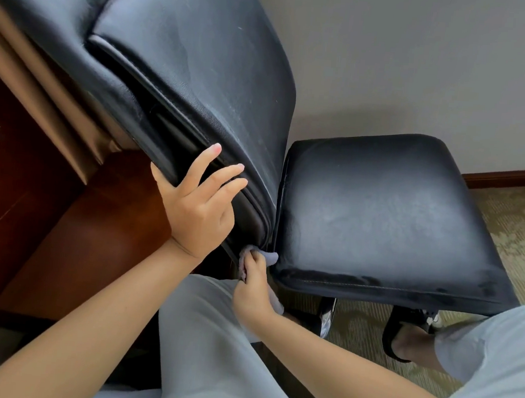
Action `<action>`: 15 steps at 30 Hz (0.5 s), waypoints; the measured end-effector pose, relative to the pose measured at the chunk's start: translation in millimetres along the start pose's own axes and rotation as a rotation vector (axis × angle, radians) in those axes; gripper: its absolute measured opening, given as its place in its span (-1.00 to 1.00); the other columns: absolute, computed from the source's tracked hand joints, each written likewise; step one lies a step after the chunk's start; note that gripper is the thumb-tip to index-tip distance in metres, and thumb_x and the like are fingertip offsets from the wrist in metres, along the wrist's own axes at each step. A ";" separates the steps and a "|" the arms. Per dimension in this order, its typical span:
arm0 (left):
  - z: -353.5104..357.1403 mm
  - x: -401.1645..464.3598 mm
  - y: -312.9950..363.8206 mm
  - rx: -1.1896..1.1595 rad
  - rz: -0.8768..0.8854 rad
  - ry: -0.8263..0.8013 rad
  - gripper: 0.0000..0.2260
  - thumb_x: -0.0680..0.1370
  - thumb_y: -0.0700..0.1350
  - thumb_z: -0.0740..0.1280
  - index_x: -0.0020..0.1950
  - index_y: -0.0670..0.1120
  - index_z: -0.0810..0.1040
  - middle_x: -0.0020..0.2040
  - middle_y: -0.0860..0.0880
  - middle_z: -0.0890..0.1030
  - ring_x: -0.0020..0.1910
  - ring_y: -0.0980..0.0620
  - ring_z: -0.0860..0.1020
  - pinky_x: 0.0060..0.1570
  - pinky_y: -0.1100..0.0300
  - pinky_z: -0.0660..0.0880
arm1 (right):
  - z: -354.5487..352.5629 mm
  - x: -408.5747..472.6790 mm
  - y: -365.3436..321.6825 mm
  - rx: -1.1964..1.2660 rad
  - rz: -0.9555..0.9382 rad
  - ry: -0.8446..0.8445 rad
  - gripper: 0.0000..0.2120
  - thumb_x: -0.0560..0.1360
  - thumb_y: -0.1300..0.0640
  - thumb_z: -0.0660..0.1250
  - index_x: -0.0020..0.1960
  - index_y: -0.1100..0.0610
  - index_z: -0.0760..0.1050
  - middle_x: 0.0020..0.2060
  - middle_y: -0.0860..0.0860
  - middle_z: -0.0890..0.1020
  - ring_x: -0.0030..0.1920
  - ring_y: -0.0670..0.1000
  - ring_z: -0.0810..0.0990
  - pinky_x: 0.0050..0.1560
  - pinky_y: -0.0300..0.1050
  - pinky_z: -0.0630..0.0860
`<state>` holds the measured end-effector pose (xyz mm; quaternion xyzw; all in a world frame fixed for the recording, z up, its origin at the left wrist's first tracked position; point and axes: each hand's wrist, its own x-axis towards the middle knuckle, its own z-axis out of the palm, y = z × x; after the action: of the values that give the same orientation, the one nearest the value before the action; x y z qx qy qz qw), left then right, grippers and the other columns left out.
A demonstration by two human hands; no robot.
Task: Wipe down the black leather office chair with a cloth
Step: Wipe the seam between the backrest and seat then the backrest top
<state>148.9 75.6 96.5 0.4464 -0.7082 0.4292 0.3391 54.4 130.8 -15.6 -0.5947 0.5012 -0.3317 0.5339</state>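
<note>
The black office chair (379, 214) fills most of the view, seen from its side, with its seat to the right and its back (201, 78) rising to the upper left. The back and the seat meet in a narrow gap that runs from the near side edge of the chair away towards the far side, so its long axis points away from the person. Grey hazy patches lie on both the seat and the back; I cannot tell if this is dust or moisture from wiping.

The left hand (197, 212) holds the side edge of the back, above the gap. Its fingers (225, 170) are spread and lie almost straight over the edge, and the thumb goes behind the edge.

The right hand (254, 289) is lower and is the nearer one to the gap. Its fingers are curled and pinch the small grey cloth (270, 256), and the bunched cloth is pressed to the near end of the gap, touching the lower corner of the back and the rear corner of the seat.

In my judgement, the step in hand is to clean this gap. The coming move should go along the gap, away from the fingers, or upward along the side edge, while the left hand keeps the back steady. The gap is tight, so the cloth may catch there.
</note>
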 end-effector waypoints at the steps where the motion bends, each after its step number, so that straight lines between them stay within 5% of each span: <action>1: -7.1 -0.2 -1.4 -0.025 -0.022 -0.020 -0.67 0.53 -0.29 0.16 -0.18 -0.04 0.68 -0.03 0.11 0.68 0.23 0.00 0.53 0.33 -0.26 0.06 | -0.1 -2.5 -4.0 -0.002 -0.066 0.032 -0.66 0.43 0.49 0.06 0.19 0.36 0.31 0.16 0.25 0.37 0.22 0.22 0.35 0.26 0.00 0.34; 5: -11.5 7.3 2.6 -0.146 -0.080 0.005 -0.69 0.49 -0.33 0.15 -0.16 -0.10 0.67 -0.08 0.06 0.69 0.20 -0.01 0.56 0.20 -0.33 0.24 | -4.0 5.5 -30.5 -0.004 -0.376 0.129 -0.71 0.33 0.43 0.07 -0.01 0.24 0.39 -0.04 0.05 0.40 -0.04 0.04 0.40 0.00 -0.04 0.45; 8: -20.3 14.5 1.7 -0.254 -0.170 0.022 -0.70 0.47 -0.35 0.15 -0.14 -0.17 0.67 -0.14 -0.01 0.69 0.14 0.00 0.59 0.29 -0.22 0.21 | -12.4 16.3 -48.9 -0.037 -0.507 0.114 -0.66 0.43 0.42 0.13 0.18 0.27 0.42 0.13 0.07 0.44 0.14 0.02 0.42 0.18 0.00 0.45; 10: -28.7 13.7 -3.2 -0.355 -0.244 0.012 -0.72 0.47 -0.36 0.15 -0.08 -0.22 0.66 -0.07 -0.08 0.67 0.09 -0.02 0.60 0.23 -0.33 0.30 | -16.4 17.8 -52.3 -0.133 -0.607 0.163 -0.60 0.49 0.38 0.16 0.32 0.29 0.36 0.25 0.12 0.40 0.28 0.06 0.36 0.31 0.03 0.37; 15: -48.0 15.7 -17.4 -0.455 -0.261 -0.009 -0.74 0.55 -0.37 0.12 0.07 -0.33 0.59 0.07 -0.22 0.59 0.09 -0.11 0.55 0.06 -0.09 0.51 | -34.1 17.4 -77.2 -0.204 -0.861 0.253 -0.55 0.49 0.10 0.24 0.32 0.25 0.28 0.28 0.14 0.35 0.32 0.07 0.28 0.40 -0.08 0.22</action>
<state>163.8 110.0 134.7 0.4482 -0.7243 0.2096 0.4802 46.1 98.3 63.8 -0.7532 0.3000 -0.5422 0.2209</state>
